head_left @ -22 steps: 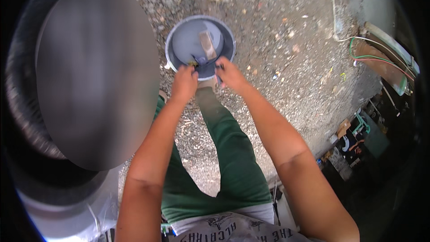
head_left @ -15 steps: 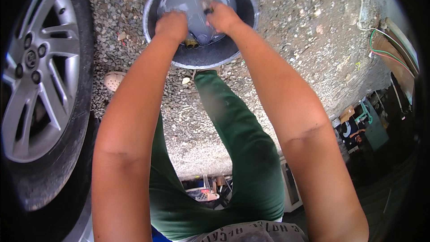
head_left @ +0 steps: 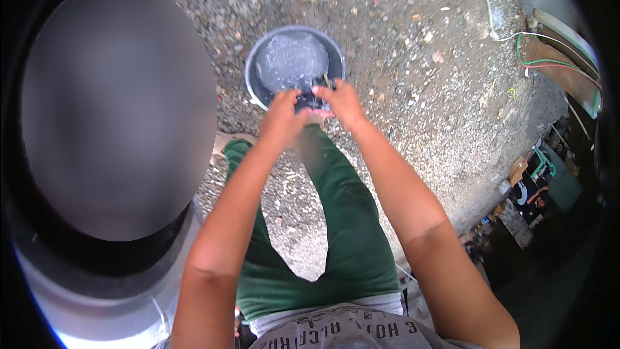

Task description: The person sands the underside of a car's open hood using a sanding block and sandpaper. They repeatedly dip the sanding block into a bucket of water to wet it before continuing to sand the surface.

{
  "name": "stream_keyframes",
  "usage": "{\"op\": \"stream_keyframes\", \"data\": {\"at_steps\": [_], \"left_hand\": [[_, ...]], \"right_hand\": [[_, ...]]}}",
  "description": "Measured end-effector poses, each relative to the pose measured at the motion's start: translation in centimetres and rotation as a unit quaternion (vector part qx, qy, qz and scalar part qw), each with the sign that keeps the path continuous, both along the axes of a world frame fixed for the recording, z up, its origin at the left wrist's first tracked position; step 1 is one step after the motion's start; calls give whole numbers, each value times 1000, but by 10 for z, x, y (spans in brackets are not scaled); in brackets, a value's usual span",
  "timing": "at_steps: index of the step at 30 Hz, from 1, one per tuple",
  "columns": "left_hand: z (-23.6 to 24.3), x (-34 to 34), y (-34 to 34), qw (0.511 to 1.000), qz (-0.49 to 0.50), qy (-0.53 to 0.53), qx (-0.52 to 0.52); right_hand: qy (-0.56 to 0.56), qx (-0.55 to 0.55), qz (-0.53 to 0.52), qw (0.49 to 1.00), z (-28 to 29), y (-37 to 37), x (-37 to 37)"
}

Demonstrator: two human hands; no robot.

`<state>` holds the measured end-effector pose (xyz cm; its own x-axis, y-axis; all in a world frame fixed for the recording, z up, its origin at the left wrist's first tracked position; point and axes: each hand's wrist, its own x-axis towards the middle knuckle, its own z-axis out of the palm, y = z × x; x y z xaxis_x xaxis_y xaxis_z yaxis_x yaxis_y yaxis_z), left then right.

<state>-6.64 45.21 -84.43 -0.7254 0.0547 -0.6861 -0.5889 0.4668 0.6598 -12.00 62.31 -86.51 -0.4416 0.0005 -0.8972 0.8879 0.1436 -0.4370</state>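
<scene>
Lettering sighted: dark capitals [head_left: 385, 331], partly legible | Bearer: wearer's grey shirt [head_left: 365, 342] | Layout: row across creased cloth, near a dark graphic [head_left: 332, 313]

An outdoor yard, by its loose grey-brown gravel ground [head_left: 413, 90], 1 round dark-grey basin [head_left: 336, 58] of cloudy grey liquid [head_left: 290, 58], and jumbled multicoloured clutter [head_left: 533, 190] at right.

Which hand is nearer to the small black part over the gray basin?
Right. The right hand is at the small black part, apparently gripping it; the left hand is to its left and closer to the body, too blurred to tell whether it touches.
</scene>
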Motion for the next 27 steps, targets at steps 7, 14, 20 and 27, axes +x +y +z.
{"op": "stream_keyframes", "data": {"at_steps": [7, 14, 20, 27], "left_hand": [[211, -8, 5, 959, 144, -16, 243], [400, -21, -28, 918, 288, -35, 270], [524, -37, -38, 891, 354, 72, 274], [579, -29, -40, 870, 382, 144, 278]], "right_hand": [[17, -29, 102, 994, 245, -16, -8], [127, -189, 61, 972, 451, -17, -32], [193, -270, 59, 942, 548, -3, -45], [206, -359, 92, 906, 601, 0, -40]]}}
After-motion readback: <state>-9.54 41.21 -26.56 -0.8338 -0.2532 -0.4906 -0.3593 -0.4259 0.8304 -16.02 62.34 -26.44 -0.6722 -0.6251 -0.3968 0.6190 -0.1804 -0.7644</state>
